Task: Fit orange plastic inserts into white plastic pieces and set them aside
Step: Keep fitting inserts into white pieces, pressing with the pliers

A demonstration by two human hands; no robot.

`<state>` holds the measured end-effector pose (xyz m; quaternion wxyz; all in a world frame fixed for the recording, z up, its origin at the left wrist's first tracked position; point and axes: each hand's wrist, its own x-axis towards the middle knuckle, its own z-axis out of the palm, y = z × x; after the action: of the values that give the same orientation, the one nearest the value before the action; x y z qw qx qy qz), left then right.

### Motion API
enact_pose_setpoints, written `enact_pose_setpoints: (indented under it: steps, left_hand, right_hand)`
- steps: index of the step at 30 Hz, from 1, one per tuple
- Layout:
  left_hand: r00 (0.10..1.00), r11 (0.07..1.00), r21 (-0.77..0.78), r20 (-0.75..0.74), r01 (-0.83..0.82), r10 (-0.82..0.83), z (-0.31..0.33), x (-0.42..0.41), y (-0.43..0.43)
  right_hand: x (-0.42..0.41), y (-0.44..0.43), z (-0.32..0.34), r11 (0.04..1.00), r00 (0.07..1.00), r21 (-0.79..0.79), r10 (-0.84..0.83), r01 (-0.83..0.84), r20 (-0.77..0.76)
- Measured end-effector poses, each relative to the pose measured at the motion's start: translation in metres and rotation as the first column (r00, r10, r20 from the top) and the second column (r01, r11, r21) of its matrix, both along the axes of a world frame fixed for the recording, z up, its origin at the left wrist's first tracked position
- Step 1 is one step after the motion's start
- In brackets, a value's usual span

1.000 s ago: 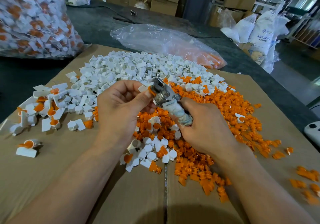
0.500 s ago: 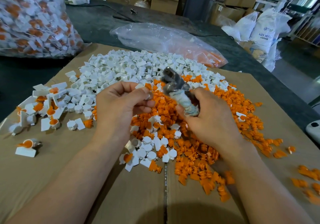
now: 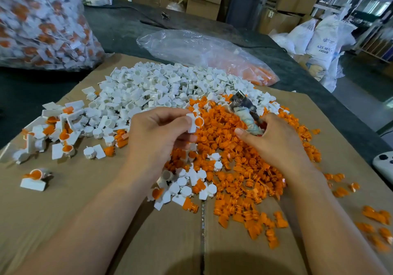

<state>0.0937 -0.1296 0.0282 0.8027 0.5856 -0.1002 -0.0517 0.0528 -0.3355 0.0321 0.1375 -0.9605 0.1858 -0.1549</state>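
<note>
My left hand [image 3: 157, 132] pinches a white plastic piece [image 3: 194, 122] with an orange insert seated in its round end, held just above the piles. My right hand [image 3: 274, 143] grips a metal tool [image 3: 242, 104] by its cloth-wrapped handle, head pointing up and away, over the orange inserts [image 3: 240, 168]. The heap of white pieces [image 3: 153, 89] lies beyond my left hand. Several fitted pieces [image 3: 57, 134] lie at the left, and one more fitted piece [image 3: 35, 178] sits alone nearer to me.
Everything lies on a flattened cardboard sheet [image 3: 63, 211] over a dark table. A clear bag of orange inserts [image 3: 204, 51] lies behind the piles. A large bag of fitted pieces [image 3: 40, 23] stands at the back left. Loose inserts [image 3: 376, 223] are scattered at right.
The tool has come off the white piece and moved right with my right hand. My left hand lowered a little, and the fitted piece now shows between its fingers.
</note>
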Motion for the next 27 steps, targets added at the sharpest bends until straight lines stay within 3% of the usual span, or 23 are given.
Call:
enact_pose_setpoints:
  steps: [5,8,16,22,27]
  left_hand:
    - [0.989,0.982,0.186,0.147,-0.035,0.008,-0.003,-0.003,-0.001]
    - [0.988,0.977,0.21,0.157,-0.027,-0.007,-0.003,-0.004,-0.002]
    - [0.995,0.989,0.148,0.096,0.002,-0.016,0.001,-0.005,0.0]
    - [0.998,0.999,0.007,-0.051,0.036,-0.036,0.002,-0.002,0.002]
    - [0.998,0.999,0.021,-0.056,0.029,-0.028,0.001,-0.001,0.0]
  right_hand:
    - [0.003,0.0,-0.006,0.999,0.997,-0.047,0.011,-0.015,-0.076]
    - [0.005,0.001,-0.009,0.997,0.994,-0.07,0.006,-0.014,-0.11]
    - [0.008,0.002,-0.014,0.992,0.989,-0.127,-0.018,-0.001,-0.147]
    - [0.008,0.002,-0.015,0.994,0.991,-0.113,-0.013,-0.002,-0.132]
    - [0.008,0.003,-0.015,0.995,0.987,-0.096,-0.015,0.0,-0.158]
